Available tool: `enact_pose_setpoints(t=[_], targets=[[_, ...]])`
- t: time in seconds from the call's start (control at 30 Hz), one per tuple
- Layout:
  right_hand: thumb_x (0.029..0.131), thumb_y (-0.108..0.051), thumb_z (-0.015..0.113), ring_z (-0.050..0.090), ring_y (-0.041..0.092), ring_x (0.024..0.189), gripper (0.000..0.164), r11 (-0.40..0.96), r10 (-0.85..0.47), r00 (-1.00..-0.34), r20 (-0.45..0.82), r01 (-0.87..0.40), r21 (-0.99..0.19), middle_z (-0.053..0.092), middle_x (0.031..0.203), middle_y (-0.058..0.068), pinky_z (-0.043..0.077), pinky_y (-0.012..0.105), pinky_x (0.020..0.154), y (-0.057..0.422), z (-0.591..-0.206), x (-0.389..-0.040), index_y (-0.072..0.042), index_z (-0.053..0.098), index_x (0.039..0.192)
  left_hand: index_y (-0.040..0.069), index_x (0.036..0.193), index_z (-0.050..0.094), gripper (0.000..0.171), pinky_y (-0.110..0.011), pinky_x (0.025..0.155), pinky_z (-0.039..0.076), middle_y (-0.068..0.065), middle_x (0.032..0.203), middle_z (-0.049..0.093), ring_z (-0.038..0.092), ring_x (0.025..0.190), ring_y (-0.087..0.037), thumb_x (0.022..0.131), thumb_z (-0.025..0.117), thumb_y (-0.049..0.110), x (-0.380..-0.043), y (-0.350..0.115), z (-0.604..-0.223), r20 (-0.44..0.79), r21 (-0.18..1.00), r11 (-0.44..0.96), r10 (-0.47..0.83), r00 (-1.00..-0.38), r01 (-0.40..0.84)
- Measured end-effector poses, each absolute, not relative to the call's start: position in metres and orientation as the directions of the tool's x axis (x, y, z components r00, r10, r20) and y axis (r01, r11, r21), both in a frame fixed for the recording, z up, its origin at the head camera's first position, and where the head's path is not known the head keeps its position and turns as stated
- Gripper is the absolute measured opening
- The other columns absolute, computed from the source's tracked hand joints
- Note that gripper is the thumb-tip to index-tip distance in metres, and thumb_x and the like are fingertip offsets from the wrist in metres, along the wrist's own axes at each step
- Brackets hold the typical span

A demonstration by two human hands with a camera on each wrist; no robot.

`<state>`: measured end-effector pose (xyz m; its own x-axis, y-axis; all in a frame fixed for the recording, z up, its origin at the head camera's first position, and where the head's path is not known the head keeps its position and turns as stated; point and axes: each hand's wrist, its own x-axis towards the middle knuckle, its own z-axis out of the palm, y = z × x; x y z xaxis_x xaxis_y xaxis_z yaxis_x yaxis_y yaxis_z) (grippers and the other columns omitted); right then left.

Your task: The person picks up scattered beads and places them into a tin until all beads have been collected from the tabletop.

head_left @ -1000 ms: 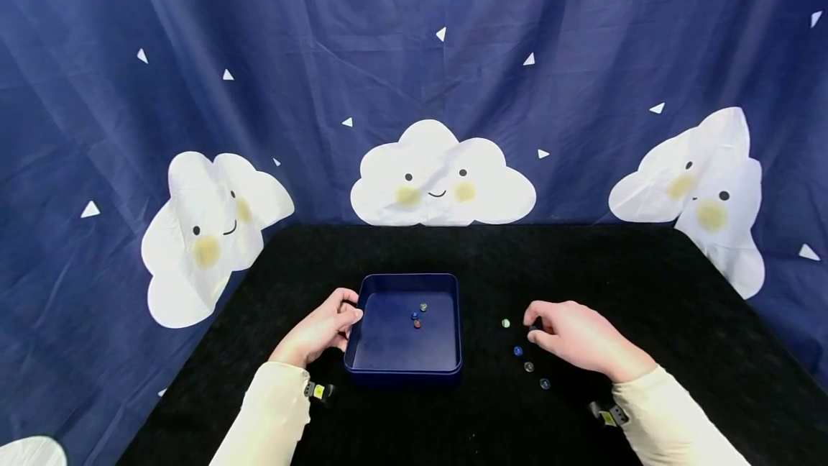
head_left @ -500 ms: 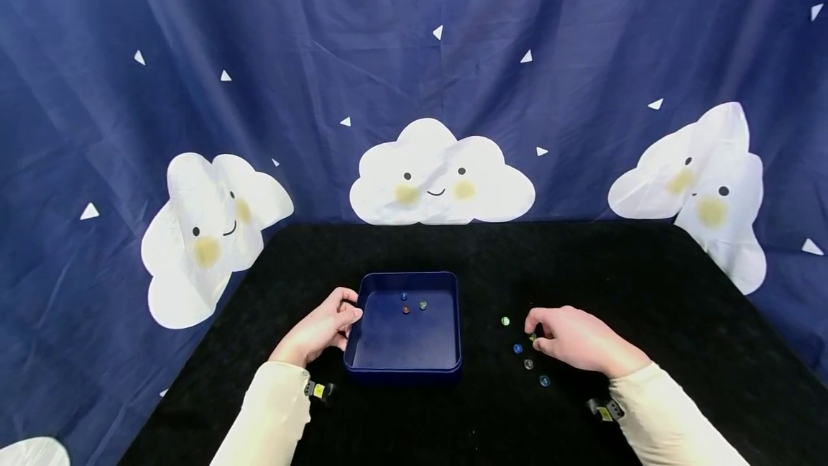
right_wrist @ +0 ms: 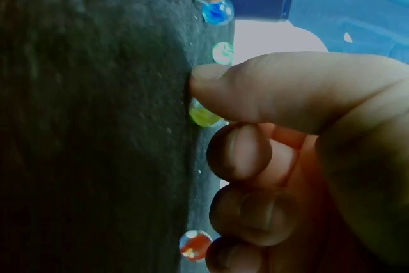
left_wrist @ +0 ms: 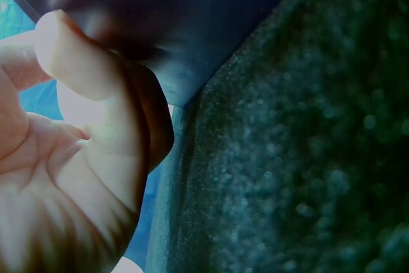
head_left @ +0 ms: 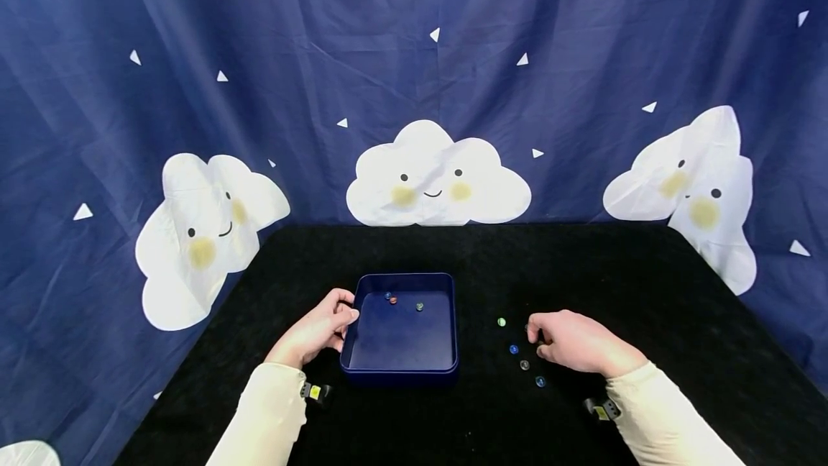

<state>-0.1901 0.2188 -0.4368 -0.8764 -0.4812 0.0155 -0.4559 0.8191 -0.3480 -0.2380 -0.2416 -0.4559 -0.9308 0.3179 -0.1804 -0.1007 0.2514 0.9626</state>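
Observation:
A shallow dark-blue square box (head_left: 406,372) sits on the black table covering. My left hand (head_left: 313,333) grips its left side, the thumb at the wall. Inside the box lie a blue marble (head_left: 388,295), an orange-red marble (head_left: 393,300) and a greenish marble (head_left: 420,306). Over the table right of the box, my right hand (head_left: 578,342) pinches a yellow-green marble (right_wrist: 203,116) between thumb and forefinger, its other fingers curled. That marble is hidden in the head view. A red-and-white marble (right_wrist: 195,245) is close by the curled fingers.
Between box and right hand lie a light-green marble (head_left: 502,322), a blue marble (head_left: 514,349), a clear marble (head_left: 525,364) and a pale-blue marble (head_left: 540,382). Behind the black table (head_left: 491,257) hangs a blue curtain (head_left: 479,92) with printed clouds.
The blue and orange-red marbles have rolled left and toward the back of the box. My right hand has shifted slightly and its fingers have closed around the yellow-green marble. My left hand stays put.

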Motion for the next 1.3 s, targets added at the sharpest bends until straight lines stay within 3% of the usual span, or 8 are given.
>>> enact_pose_setpoints(t=[0.27,0.53,0.93,1.3], targets=[[0.077,-0.012,0.076,0.046,0.004,0.061,0.023,0.845,-0.461,-0.886,0.046,-0.454,-0.283,0.046,0.066,-0.017,0.043,0.031,0.058,0.222,-0.432,-0.189,-0.028,0.061,0.085,0.001,0.130,0.036,0.037,-0.030,0.049,0.051,-0.013,0.094,0.050,0.050,0.068,-0.018,0.100,0.056,0.010,-0.237,-0.241,-0.456,-0.177,0.964,0.247,0.315,-0.932,-0.100],[0.085,-0.016,0.074,0.041,-0.002,0.055,0.017,0.783,-0.500,-0.856,0.128,-0.510,-0.356,0.042,0.062,-0.021,0.040,0.024,0.057,0.215,-0.435,-0.190,-0.029,0.064,0.091,0.001,0.128,0.035,0.036,-0.030,0.049,0.051,-0.013,0.094,0.050,0.050,0.069,-0.018,0.099,0.055,0.008,-0.235,-0.244,-0.461,-0.182,0.965,0.237,0.318,-0.930,-0.108],[0.093,-0.019,0.071,0.042,-0.004,0.053,0.014,0.729,-0.552,-0.799,0.240,-0.602,-0.327,0.041,0.062,-0.023,0.045,0.024,0.059,0.165,-0.422,-0.192,-0.027,0.066,0.103,0.000,0.128,0.035,0.036,-0.031,0.051,0.053,-0.013,0.094,0.051,0.052,0.068,-0.017,0.100,0.055,0.009,-0.237,-0.243,-0.461,-0.178,0.969,0.223,0.322,-0.930,-0.109],[0.092,-0.026,0.071,0.042,-0.001,0.055,0.014,0.700,-0.591,-0.754,0.286,-0.656,-0.283,0.039,0.061,-0.021,0.045,0.024,0.060,0.127,-0.419,-0.194,-0.028,0.067,0.105,0.002,0.128,0.036,0.035,-0.032,0.052,0.054,-0.012,0.094,0.051,0.052,0.068,-0.017,0.100,0.055,0.010,-0.239,-0.243,-0.461,-0.180,0.968,0.225,0.317,-0.931,-0.110]])
